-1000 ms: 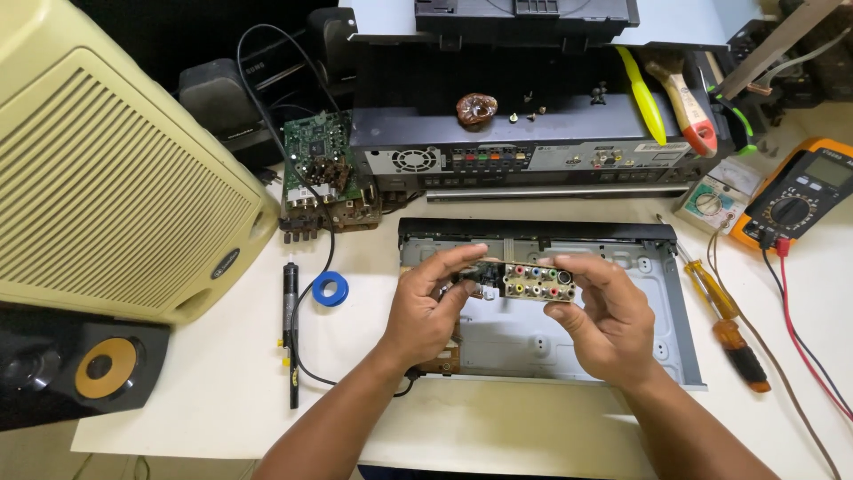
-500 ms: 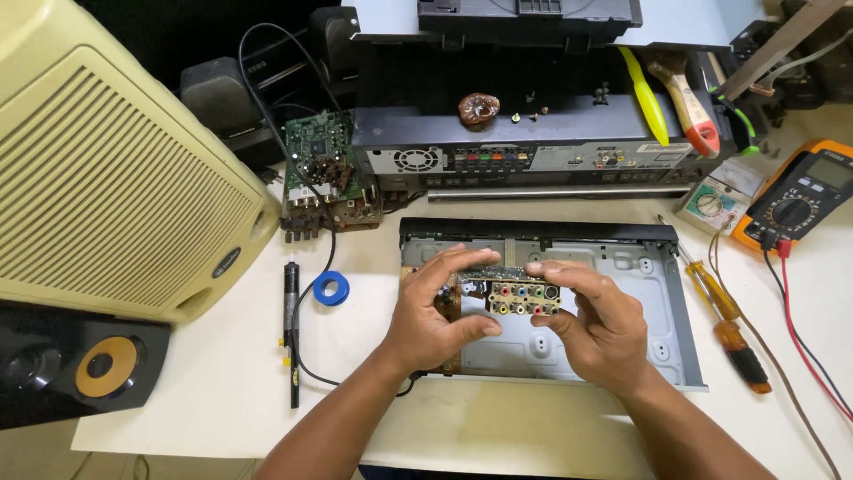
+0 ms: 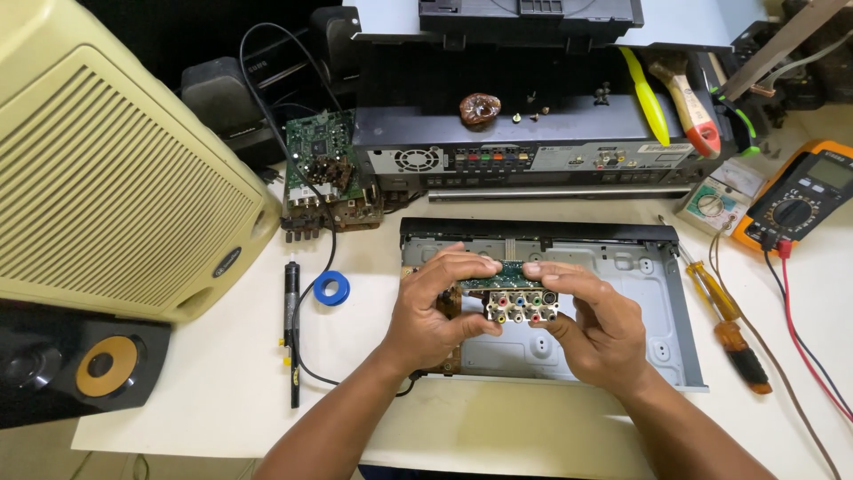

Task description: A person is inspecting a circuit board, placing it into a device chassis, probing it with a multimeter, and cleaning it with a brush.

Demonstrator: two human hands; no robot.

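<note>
Both hands meet at the centre of the frame, clamped on a small circuit board (image 3: 520, 298) with rows of coloured round sockets facing the camera. The left hand (image 3: 435, 311) pinches its left end between thumb and fingers; the right hand (image 3: 600, 329) grips the right end. The board is held just above an open metal case (image 3: 657, 302) lying on the white table (image 3: 222, 391). A screwdriver (image 3: 724, 324) lies right of the case, a blue tape roll (image 3: 330, 288) to its left.
</note>
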